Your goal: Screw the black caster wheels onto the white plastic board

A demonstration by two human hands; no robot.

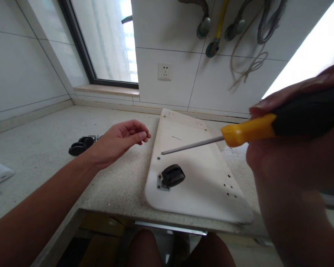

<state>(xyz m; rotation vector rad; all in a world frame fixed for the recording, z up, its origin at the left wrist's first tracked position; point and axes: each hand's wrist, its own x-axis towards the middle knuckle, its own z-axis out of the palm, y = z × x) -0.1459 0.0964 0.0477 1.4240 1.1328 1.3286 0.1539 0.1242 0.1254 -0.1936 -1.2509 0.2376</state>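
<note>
Speckled stone countertop under white tiled walls, right hand gripping the screwdriver over the white board, left hand loosely curled, holding nothing, at nine o'clock of it.

Head view — forward-down, close over countertop

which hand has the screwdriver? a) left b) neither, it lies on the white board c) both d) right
d: the right hand grips the screwdriver by its black and yellow handle, with the tip over the white board, while the left hand hovers above the counter and holds no tool.
</note>
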